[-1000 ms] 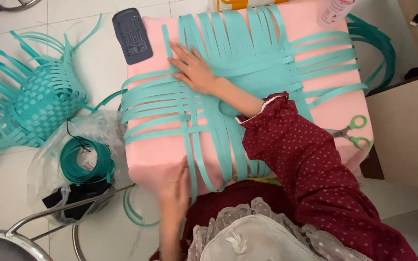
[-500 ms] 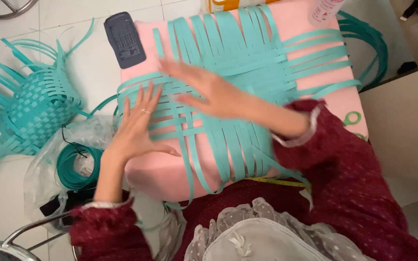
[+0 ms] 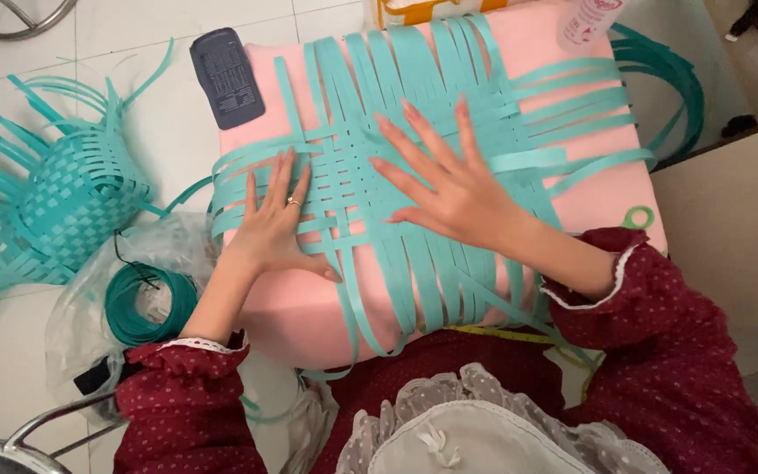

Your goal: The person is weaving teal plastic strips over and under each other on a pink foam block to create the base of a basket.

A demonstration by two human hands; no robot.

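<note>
- Two hands of mine lie flat on the woven mat (image 3: 370,184) of teal strips, which sits in the middle of the frame on the pink cushion (image 3: 598,197).
- My left hand (image 3: 275,226) rests at the mat's left edge, fingers spread and pointing up the frame, palm down, gripping nothing; a ring shows on one finger.
- My right hand (image 3: 449,184) lies on the woven centre just to the right, fingers splayed toward the upper left, also open and pressing, with nothing held.
- The dense woven patch lies between and under both hands; the right hand is the nearer to its middle.
- The strips run two ways: one set with its long axis up and down the frame, ends hanging off the cushion's near edge; the other across, loose ends fanning out to the right.
- At left of frame, on the tiled floor, stand a half-made teal basket (image 3: 72,206) and a coil of strip (image 3: 146,303); a dark flat device (image 3: 227,77) sits at the cushion's upper left corner.
</note>
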